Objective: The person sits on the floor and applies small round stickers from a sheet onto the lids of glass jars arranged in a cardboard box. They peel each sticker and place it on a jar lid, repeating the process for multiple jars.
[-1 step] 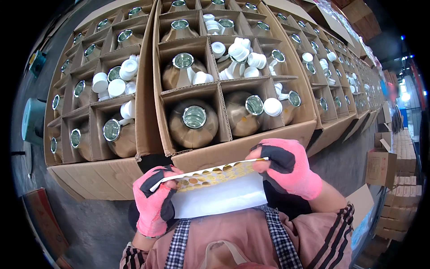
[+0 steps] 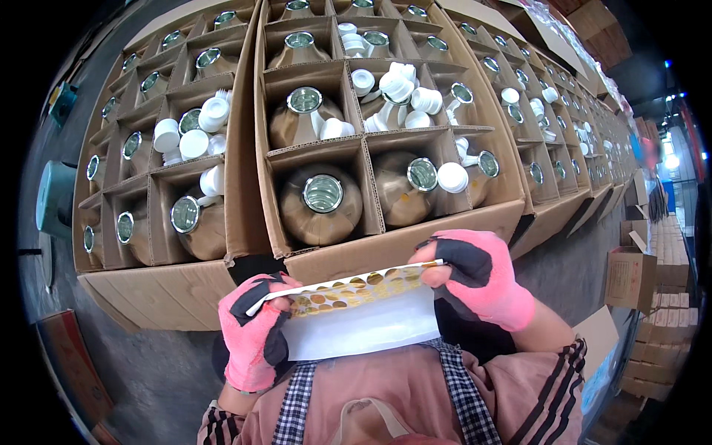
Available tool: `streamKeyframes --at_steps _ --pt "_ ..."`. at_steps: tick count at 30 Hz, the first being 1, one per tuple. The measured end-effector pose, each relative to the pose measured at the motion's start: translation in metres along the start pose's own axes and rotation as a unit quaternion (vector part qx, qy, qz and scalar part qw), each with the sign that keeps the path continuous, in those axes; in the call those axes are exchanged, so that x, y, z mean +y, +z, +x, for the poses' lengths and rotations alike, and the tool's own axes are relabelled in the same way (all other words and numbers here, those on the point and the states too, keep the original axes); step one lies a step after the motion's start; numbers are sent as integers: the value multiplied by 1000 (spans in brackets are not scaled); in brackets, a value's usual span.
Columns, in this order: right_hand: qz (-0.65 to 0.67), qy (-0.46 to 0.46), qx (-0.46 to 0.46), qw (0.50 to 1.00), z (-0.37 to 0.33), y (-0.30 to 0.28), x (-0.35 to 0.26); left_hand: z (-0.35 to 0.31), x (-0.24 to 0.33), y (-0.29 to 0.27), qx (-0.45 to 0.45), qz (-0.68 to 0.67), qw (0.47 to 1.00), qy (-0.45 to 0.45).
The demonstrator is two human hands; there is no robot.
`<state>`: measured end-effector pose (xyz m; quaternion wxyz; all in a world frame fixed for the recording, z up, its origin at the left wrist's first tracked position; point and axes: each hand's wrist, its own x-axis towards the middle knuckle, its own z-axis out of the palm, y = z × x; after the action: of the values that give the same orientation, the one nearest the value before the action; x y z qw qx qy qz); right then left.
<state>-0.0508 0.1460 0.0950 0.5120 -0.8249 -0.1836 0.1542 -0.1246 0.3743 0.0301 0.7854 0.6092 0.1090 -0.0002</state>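
Observation:
A white sheet of round gold stickers (image 2: 363,326) is stretched between my two gloved hands, its top edge rolled or folded over. My left hand (image 2: 256,326), in a pink and black glove with bare fingertips, pinches its left end. My right hand (image 2: 478,274), gloved alike, pinches the upper right corner between thumb and fingers. Rows of gold dots show along the upper part; the lower part is plain white. Just beyond my hands is a divided cardboard box (image 2: 400,241) of round glass bottles; the nearest is a brownish one (image 2: 320,222) with a wide mouth.
White plastic caps (image 2: 397,85) lie in piles among the bottles. Another divided box (image 2: 156,297) of bottles stands to the left, and more boxes (image 2: 560,200) run off to the right. A teal stool (image 2: 55,200) is at far left; stacked cartons (image 2: 660,326) stand at right.
The sheet tilts slightly and its gold dots catch the light differently. My hands keep the same grip and have barely moved.

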Motion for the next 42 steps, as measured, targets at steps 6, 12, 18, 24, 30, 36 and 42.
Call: streamKeyframes --at_steps 6,12,18,24,30,36,42 --pt "-127 -159 10 979 0 -7 13 -1 5 3 -2 2 999 -39" --pt "-120 -185 13 975 1 -8 18 -1 2 6 12 -8 999 -35" --pt "-105 -134 -4 985 2 -9 17 1 1 6 15 3 999 -39" --pt "-106 -124 20 986 0 -5 23 2 1 9 38 12 997 -63" --pt "-156 -155 12 976 6 -7 16 5 -3 8 41 -10 998 -37" --pt "-197 -178 78 961 9 -2 8 6 -3 5 52 12 997 -52" --pt "-260 -284 91 918 11 -3 16 6 -4 2 43 38 997 -45"
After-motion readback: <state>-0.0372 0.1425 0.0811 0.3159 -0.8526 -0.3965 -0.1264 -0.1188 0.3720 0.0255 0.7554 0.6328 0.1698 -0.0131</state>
